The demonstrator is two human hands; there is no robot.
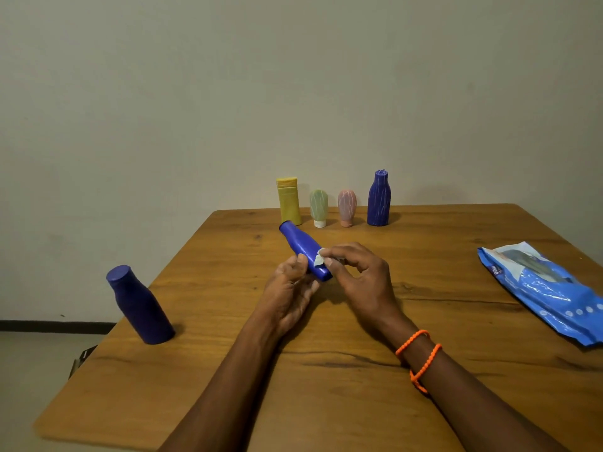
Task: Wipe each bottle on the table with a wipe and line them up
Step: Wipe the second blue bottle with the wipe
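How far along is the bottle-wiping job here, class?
Looks done: four bottles stand in a row at the far edge. In hand: the left hand holds a blue bottle while the right hand rubs it with a wipe. Left: the purple bottle standing apart.

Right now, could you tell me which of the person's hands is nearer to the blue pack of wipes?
Right. The right hand, pinching a wipe against the held blue bottle, is on the side of the pack of wipes; the left hand, gripping the bottle, is farther away.

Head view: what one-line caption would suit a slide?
Left hand holds a blue bottle while right hand rubs it with a wipe.
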